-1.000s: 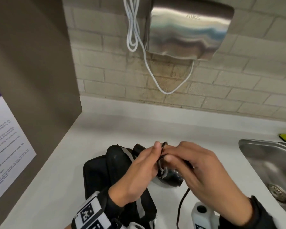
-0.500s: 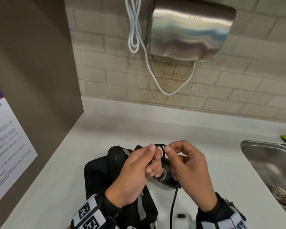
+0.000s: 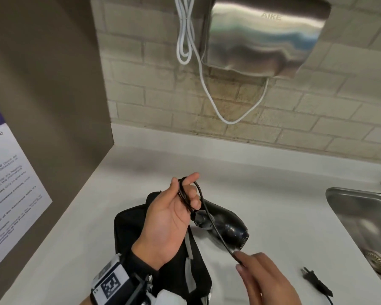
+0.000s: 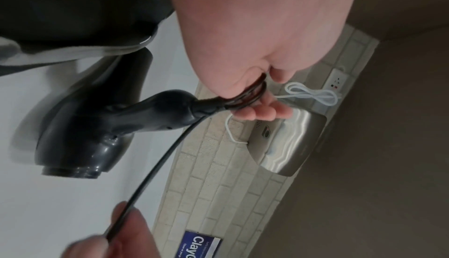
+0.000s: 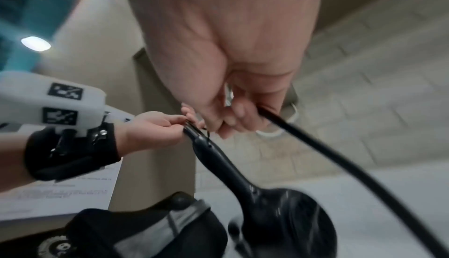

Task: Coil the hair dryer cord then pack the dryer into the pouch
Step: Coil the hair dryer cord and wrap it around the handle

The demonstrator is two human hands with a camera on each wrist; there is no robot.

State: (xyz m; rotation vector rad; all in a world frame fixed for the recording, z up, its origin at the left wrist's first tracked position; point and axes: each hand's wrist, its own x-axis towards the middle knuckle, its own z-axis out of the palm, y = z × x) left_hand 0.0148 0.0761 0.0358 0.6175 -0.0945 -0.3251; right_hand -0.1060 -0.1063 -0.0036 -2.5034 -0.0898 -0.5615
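The black hair dryer (image 3: 227, 227) lies on the white counter, nozzle to the right, partly lifted by its handle end (image 4: 170, 106). My left hand (image 3: 180, 194) pinches several small loops of the black cord (image 3: 204, 205) at the handle's end, as the left wrist view shows at the coil (image 4: 252, 94). My right hand (image 3: 249, 267) grips the cord lower down, near the counter's front; in the right wrist view the cord (image 5: 316, 147) runs out from its curled fingers. The plug (image 3: 312, 278) lies loose on the counter to the right. The black pouch (image 3: 128, 227) sits under my left wrist.
A steel sink (image 3: 361, 216) is set in the counter at the right. A steel hand dryer (image 3: 262, 34) with a white cable (image 3: 185, 40) hangs on the brick wall behind. A brown side panel with a poster (image 3: 7, 183) closes off the left.
My right hand has let go at the loops and slid down the cord toward me. My left hand has turned palm up, keeping the loops. The plug has come into view.
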